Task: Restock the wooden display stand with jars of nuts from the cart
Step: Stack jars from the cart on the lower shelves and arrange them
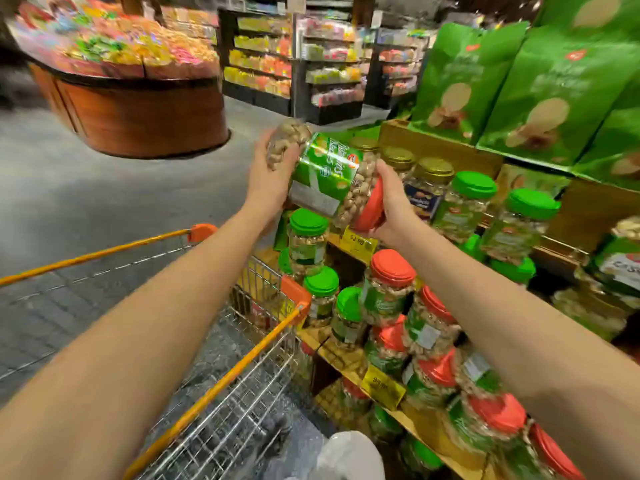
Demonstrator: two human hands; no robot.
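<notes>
Jar of nuts [325, 178] is in the air over the left end of the wooden display stand [446, 150], tilted almost flat, touching no shelf. Left hand [270, 174] grips its base end and right hand [391, 206] wraps its red lid, so both are grasping the jar.

The stand is stepped light wood:
- Green bags [554, 88] fill its top tier.
- Gold-lid jars [433, 178] sit on the tier below the bags.
- Green-lid jars [474, 202] sit in front of the gold ones.
- Red-lid jars [391, 285] are piled on its lower steps, some on their sides.
- Yellow price tag [358, 240] is on a shelf edge. Its digits are too blurred to trust.

Cart [221, 375], wire with an orange rim, is parked against the stand's left front. White plastic bag [346, 455] lies near the stand's bottom step.

Floor [104, 188] left of the stand is grey, with tile lines. Round wooden island [138, 119], heaped with bright packets, stands well apart from the stand across the aisle. Dark shelving [277, 64] stands beyond the stand, blurred.
</notes>
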